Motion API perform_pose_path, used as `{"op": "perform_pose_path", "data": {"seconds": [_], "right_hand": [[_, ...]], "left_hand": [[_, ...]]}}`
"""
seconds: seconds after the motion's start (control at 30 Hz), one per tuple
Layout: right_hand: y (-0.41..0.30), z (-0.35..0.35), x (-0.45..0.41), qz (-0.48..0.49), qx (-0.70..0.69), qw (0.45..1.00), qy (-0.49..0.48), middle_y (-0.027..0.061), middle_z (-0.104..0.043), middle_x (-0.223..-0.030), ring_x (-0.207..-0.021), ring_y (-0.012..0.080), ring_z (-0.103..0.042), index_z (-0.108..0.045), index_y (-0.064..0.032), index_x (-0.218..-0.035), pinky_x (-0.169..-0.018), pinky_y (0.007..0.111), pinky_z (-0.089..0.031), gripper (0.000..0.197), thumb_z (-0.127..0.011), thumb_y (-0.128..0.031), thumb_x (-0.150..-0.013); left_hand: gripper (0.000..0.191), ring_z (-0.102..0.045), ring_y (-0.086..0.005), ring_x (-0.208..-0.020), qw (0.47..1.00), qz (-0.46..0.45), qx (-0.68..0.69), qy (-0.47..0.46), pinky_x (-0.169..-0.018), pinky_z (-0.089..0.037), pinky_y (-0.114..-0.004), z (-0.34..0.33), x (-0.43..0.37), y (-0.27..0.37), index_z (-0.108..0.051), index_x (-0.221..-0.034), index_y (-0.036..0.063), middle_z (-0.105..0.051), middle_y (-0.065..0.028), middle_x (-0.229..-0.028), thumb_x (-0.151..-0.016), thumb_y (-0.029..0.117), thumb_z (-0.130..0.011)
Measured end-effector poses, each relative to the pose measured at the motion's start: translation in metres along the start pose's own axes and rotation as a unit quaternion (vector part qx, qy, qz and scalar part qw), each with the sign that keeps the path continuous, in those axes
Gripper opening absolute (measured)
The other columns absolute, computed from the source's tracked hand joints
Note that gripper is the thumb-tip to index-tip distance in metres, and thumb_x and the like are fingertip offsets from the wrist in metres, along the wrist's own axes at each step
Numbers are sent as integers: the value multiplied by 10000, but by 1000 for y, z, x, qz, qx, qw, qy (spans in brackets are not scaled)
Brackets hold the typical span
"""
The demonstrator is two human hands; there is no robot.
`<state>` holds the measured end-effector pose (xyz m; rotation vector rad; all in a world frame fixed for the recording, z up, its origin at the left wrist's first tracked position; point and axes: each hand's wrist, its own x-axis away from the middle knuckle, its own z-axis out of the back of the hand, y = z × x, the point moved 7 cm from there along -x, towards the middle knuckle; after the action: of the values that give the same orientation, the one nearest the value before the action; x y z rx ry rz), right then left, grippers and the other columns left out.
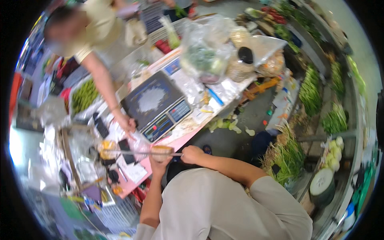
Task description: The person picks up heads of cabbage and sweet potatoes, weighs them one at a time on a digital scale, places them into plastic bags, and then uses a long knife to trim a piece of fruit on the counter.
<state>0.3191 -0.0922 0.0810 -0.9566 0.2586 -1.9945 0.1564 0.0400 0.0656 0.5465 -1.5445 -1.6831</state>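
Note:
My right hand (193, 154) is closed around the handle end of a long thin metal tool (136, 152), probably a knife seen edge-on. It stretches left across a pale brown, rounded piece of food (162, 149), whose exact kind I cannot tell. My left hand (159, 164) grips this piece from below, near the front edge of the pink-edged table (180, 141). Just beyond lies a clear plastic bag (139, 145) with pinkish contents. A digital weighing scale (156, 105) with white residue on its dark platform stands farther back.
Across the table, another person's hand (127, 123) reaches toward the plastic bag. Papers (133, 171), a dark phone (126, 150) and a calculator (100, 126) lie leftward. Bagged vegetables (204, 54) crowd the back. Spring onions (288, 159) and a cut winter melon (322, 186) are at right.

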Motion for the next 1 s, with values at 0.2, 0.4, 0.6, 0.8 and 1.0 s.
{"op": "perform_pose_path", "data": {"seconds": [0.2,0.4,0.6,0.8,1.0], "right_hand": [[-5,-11,-5,29,45,999,10,244,-723,-851,-848,433,-712,-751,-21,-829,-826,536,-574,300,-639,-297,-868],[-1,-9,1,17,29,999,29,221,-722,-817,-789,423,-706,-748,-35,-810,-781,532,-572,309,-650,-322,-867],[-7,-8,-2,51,52,996,41,220,-702,-776,-763,427,-689,-731,-34,-790,-760,524,-560,327,-665,-345,-865],[-15,-8,17,46,20,999,-8,200,-721,-822,-793,411,-700,-738,-53,-842,-784,515,-566,324,-649,-363,-880],[-21,-11,11,40,41,998,-6,202,-732,-855,-818,411,-709,-747,-38,-852,-809,510,-569,336,-638,-353,-891]], "left_hand": [[915,-600,-258,-1175,997,17,67,28,-1006,-509,-393,12,14,7,-412,-1358,-10,-585,-156,-1260,-661,154,-982],[942,-598,-288,-1180,997,9,-34,61,-1016,-496,-405,11,13,-13,-426,-1353,-28,-581,-178,-1268,-643,227,-991],[989,-594,-290,-1195,998,30,-21,61,-1025,-496,-402,17,15,-15,-394,-1376,-40,-568,-191,-1286,-639,239,-992],[1036,-589,-291,-1211,998,30,-37,48,-1034,-496,-399,16,6,-17,-362,-1399,-51,-555,-204,-1304,-635,252,-993],[1042,-593,-287,-1204,997,52,-21,50,-1023,-501,-389,15,4,-16,-349,-1393,-57,-558,-211,-1288,-623,217,-995]]}}
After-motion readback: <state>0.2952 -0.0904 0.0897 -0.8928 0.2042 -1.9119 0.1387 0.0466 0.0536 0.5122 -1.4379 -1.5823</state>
